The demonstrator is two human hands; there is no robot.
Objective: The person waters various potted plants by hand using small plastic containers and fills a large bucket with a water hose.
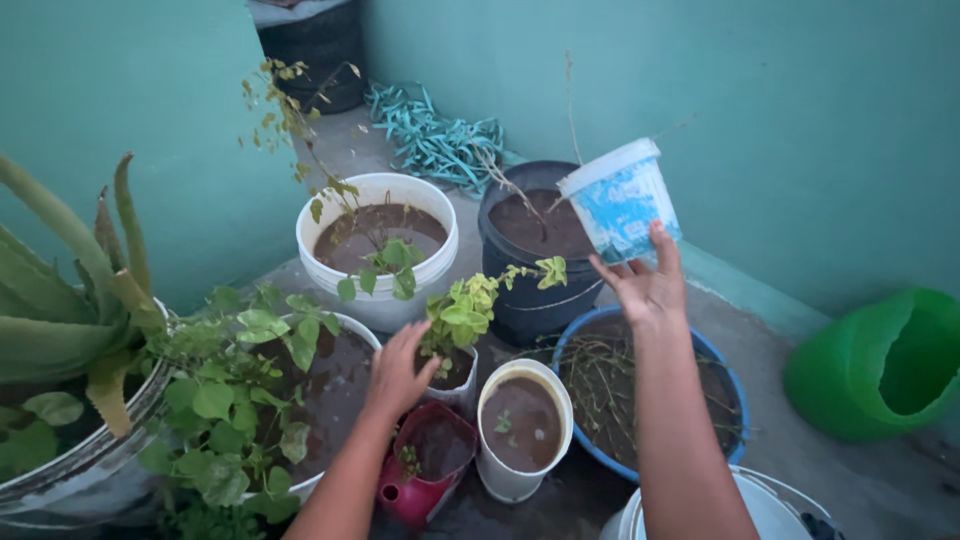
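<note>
My right hand (pixel 645 280) holds a white and blue plastic tub (pixel 622 200) tilted over a black pot of wet soil (pixel 530 250) with a bare stem. My left hand (pixel 398 375) reaches to a small pot with a yellow-green plant (pixel 462 312), fingers against its rim and leaves. Just below stand a small red pot (pixel 425 465) and a white pot of wet soil (pixel 522 425).
A white bucket pot with a leafy twig (pixel 378 245), a blue basin of dry stems (pixel 650 390), a leafy pot (pixel 250 390) and an aloe (pixel 70 300) crowd the corner. A green container (pixel 880 365) lies at the right, a white bucket (pixel 770 510) below, teal strips (pixel 435 140) behind.
</note>
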